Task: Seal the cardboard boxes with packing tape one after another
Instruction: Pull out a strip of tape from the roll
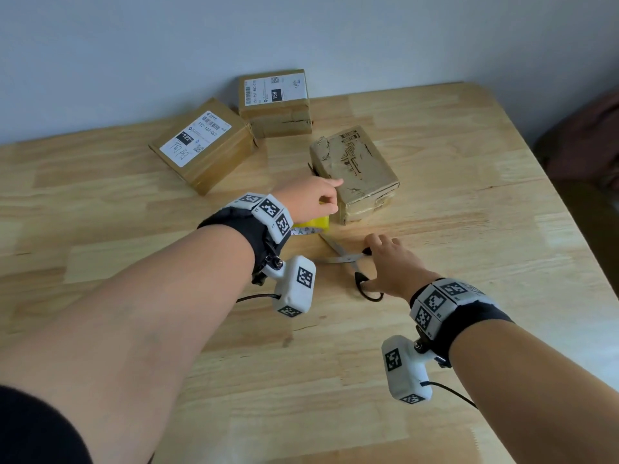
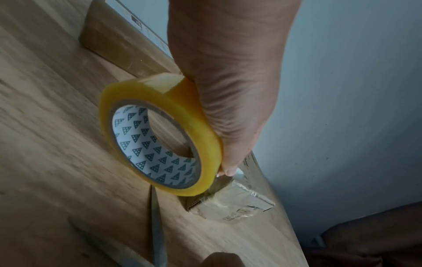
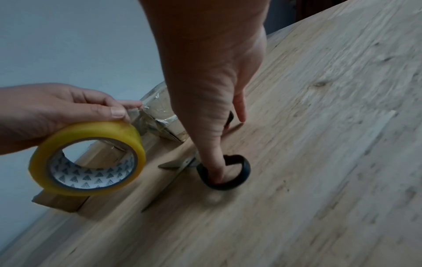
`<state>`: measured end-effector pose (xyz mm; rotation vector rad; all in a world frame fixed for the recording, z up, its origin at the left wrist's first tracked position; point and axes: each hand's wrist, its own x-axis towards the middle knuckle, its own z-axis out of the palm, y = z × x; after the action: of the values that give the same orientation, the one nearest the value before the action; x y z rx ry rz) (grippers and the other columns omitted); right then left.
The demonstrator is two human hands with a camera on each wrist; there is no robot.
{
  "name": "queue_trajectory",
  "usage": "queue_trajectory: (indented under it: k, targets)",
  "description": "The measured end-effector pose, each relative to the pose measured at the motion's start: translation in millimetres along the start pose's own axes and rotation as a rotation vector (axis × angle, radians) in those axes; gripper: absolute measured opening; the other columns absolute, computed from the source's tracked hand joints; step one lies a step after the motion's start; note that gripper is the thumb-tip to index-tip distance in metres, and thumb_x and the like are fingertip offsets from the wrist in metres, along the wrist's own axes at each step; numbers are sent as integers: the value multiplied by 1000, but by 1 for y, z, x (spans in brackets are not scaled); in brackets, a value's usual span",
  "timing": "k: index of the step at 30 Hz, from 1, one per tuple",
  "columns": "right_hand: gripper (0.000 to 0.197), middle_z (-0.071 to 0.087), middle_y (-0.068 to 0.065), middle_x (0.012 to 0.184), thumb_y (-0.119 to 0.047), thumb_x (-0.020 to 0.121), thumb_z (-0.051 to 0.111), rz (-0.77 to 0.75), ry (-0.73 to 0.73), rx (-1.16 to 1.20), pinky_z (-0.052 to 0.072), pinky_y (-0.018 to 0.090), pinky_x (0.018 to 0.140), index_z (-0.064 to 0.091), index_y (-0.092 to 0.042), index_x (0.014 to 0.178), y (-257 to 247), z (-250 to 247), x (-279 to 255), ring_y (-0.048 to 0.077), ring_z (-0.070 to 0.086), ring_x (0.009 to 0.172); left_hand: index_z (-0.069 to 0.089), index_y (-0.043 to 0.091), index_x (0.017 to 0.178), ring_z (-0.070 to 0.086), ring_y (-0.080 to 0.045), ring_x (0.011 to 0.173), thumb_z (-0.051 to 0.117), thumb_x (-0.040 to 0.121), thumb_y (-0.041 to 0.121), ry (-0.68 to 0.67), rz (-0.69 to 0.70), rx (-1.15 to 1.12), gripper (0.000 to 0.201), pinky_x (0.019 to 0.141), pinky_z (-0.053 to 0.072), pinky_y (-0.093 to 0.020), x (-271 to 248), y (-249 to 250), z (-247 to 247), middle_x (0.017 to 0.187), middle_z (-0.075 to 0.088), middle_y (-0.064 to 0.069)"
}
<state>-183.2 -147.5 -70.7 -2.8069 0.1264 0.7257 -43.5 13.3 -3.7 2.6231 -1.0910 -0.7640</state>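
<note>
We see a pale, jointed wooden plank surface [image 1: 469, 202] standing against a plain, evenly lit grey-blue wall [image 1: 134, 45]. Something dark reddish-brown [image 1: 589, 142] lies blurred beyond its right edge.

The surface [image 1: 452, 202] is made of light wood. It has long strips of pale and yellow-brown wood set side by side, with dark little lines and knots in it. It fills most of the head view and runs from the near edge to the far wall [image 1: 167, 45].

The wall is plain and pale blue-grey. It stands right behind the far edge of the surface.

At the far right, past the edge of the surface, there is something dark and brownish-red [image 1: 589, 142]. It looks soft, but it is too dim and blurry to tell what it is. The floor below it is dark too.
</note>
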Motion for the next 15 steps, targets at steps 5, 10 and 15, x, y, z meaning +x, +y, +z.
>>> queue_trajectory:
  k: [5,10,15]
  targets:
    - [28,57,-1,110,-35,91,57,-54,259,253,50,31,84,59,-21,115,-11,-30,-5,15,52,101,67,16,91,54,-17,120,52,95,31,105,-20,-154,21,97,46,-40,-23,9,4,153,32,9]
    - [18,65,-2,94,-26,88,66,-161,205,927,48,24,78,66,-14,102,-45,-70,-21,10,60,88,68,16,103,48,-15,125,52,96,28,207,-3,-255,21,105,39,-38,-56,20,3,147,41,3]
    - [43,70,16,97,-33,76,60,-183,66,1268,55,33,88,69,0,101,-60,-83,-29,22,66,93,67,17,105,54,-16,110,55,94,30,282,-79,-222,21,93,46,-40,-80,24,-5,131,48,3]
